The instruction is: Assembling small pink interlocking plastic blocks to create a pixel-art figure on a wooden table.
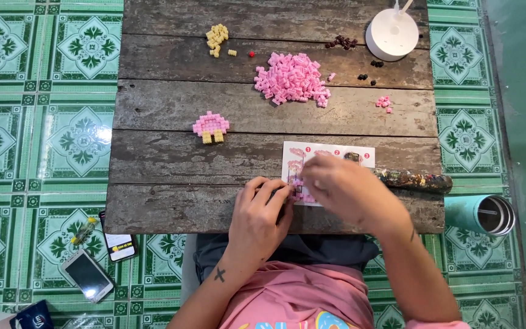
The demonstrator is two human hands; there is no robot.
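My left hand (258,214) and my right hand (343,187) meet over a white instruction sheet (330,152) near the front edge of a dark wooden table (171,158). Both pinch a small pink brick piece (299,196), mostly hidden by the fingers. My right hand is blurred. A finished pink and yellow brick shape (210,127) lies to the left. A heap of loose pink bricks (291,78) sits further back, with a smaller yellow heap (217,38) beyond it.
A white round lamp base (392,34) stands at the back right, dark bricks (342,42) beside it. A clear tube of mixed pieces (414,180) lies right of the sheet. A teal cup (482,213) and two phones (87,275) rest on the green tiled floor.
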